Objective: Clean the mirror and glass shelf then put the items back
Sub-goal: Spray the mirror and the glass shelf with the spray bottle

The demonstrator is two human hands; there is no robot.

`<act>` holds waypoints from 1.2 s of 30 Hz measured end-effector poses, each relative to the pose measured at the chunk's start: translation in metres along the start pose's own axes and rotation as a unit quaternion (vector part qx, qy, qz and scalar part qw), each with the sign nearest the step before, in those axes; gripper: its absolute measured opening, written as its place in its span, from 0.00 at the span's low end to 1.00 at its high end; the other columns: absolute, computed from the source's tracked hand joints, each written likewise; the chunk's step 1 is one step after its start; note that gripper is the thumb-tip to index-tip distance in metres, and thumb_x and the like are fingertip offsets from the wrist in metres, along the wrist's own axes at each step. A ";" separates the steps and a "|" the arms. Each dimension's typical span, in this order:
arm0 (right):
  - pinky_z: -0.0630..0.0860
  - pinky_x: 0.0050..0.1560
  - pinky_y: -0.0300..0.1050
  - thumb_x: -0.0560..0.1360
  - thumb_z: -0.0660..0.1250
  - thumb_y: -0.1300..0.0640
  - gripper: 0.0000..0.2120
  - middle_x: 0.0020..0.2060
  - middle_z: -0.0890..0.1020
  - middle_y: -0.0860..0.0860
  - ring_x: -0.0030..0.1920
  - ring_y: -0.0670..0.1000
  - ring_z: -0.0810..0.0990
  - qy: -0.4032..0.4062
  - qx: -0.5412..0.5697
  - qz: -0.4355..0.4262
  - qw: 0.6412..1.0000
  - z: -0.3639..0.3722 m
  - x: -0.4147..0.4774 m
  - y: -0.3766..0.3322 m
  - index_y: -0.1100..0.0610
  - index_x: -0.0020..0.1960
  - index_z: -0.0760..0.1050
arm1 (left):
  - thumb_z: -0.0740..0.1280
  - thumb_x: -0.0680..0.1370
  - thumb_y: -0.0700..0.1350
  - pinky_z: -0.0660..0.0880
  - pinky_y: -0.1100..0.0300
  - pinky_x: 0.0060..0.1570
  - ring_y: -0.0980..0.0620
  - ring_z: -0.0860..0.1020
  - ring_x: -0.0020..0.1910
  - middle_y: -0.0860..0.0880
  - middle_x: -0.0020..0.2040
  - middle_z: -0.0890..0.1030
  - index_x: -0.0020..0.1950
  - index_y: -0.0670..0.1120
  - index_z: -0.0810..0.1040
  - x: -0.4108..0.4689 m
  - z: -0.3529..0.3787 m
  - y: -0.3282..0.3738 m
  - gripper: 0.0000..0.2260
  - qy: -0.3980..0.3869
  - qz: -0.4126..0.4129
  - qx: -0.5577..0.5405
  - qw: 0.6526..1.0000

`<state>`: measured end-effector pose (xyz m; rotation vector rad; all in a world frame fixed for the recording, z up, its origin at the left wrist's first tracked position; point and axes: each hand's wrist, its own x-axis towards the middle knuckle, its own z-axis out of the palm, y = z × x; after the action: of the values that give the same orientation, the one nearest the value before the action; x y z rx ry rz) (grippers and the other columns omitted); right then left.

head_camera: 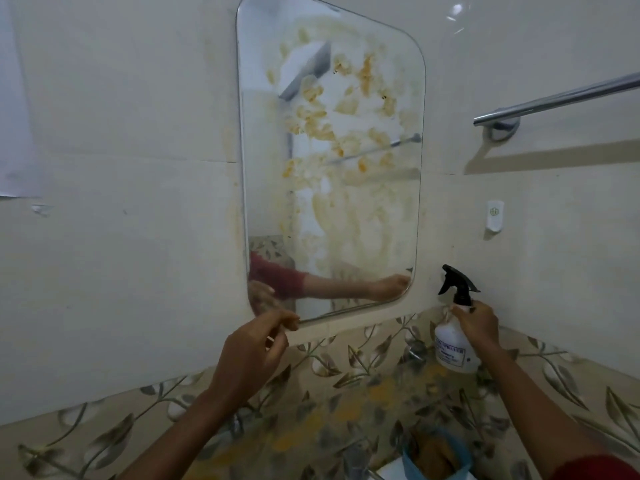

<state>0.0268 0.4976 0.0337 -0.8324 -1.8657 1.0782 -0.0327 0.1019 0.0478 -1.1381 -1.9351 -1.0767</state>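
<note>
mirror (332, 168): on the wall, up past the fingertips of both hands; yellow-brown smears across its upper and middle glass.
left hand (252, 351): raised at the mirror's lower left corner, fingers (284, 322) curled loosely together, tips near the bottom edge (contact unclear), nothing pinched that i can make out.
right hand (476, 325): fingers wrapped round the neck of the spray bottle (453, 337), just right of the mirror's lower right corner.
spray bottle: white body, black trigger head above the knuckles, upright.
towel bar (561, 98): chrome, well above the right hand.
blue basket (438, 452): below the right wrist, brownish contents.
</note>
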 end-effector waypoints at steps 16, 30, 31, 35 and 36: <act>0.81 0.47 0.56 0.63 0.77 0.53 0.20 0.41 0.84 0.54 0.42 0.53 0.82 0.016 0.076 -0.236 0.969 -0.032 -0.122 -0.161 0.58 0.52 0.81 | 0.73 0.69 0.55 0.70 0.57 0.62 0.56 0.69 0.65 0.55 0.69 0.68 0.71 0.56 0.63 0.053 0.015 0.053 0.34 -0.154 -0.064 -0.100 0.981; 0.77 0.47 0.45 0.66 0.75 0.55 0.18 0.44 0.78 0.51 0.46 0.51 0.79 -0.155 0.312 -0.226 0.909 0.002 -0.186 -0.217 0.52 0.53 0.75 | 0.74 0.61 0.64 0.69 0.57 0.63 0.60 0.65 0.67 0.59 0.71 0.64 0.74 0.59 0.51 0.047 0.004 0.075 0.48 -0.113 -0.014 -0.096 0.989; 0.77 0.48 0.49 0.67 0.73 0.57 0.18 0.45 0.79 0.53 0.47 0.54 0.80 -0.181 0.350 -0.213 0.894 0.001 -0.185 -0.219 0.54 0.55 0.75 | 0.74 0.61 0.64 0.69 0.56 0.63 0.60 0.65 0.67 0.59 0.71 0.64 0.74 0.60 0.49 0.048 0.003 0.077 0.49 -0.117 -0.012 -0.095 0.988; 0.77 0.42 0.51 0.70 0.67 0.67 0.14 0.52 0.80 0.56 0.48 0.56 0.81 -0.233 0.414 -0.202 0.856 -0.002 -0.179 -0.224 0.58 0.55 0.76 | 0.72 0.61 0.66 0.73 0.54 0.60 0.57 0.67 0.65 0.57 0.70 0.65 0.74 0.62 0.39 0.054 0.000 0.083 0.53 -0.113 0.010 -0.065 0.991; 0.77 0.41 0.50 0.70 0.67 0.68 0.13 0.50 0.80 0.56 0.47 0.56 0.81 -0.236 0.417 -0.198 0.855 -0.002 -0.179 -0.227 0.58 0.53 0.76 | 0.72 0.61 0.67 0.73 0.54 0.59 0.57 0.68 0.65 0.57 0.70 0.65 0.74 0.61 0.37 0.056 0.001 0.083 0.54 -0.109 0.013 -0.054 0.992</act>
<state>0.0783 0.2544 0.1817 0.3393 -1.5584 1.7029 0.0186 0.1474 0.1207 -1.3878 -2.0415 -1.0927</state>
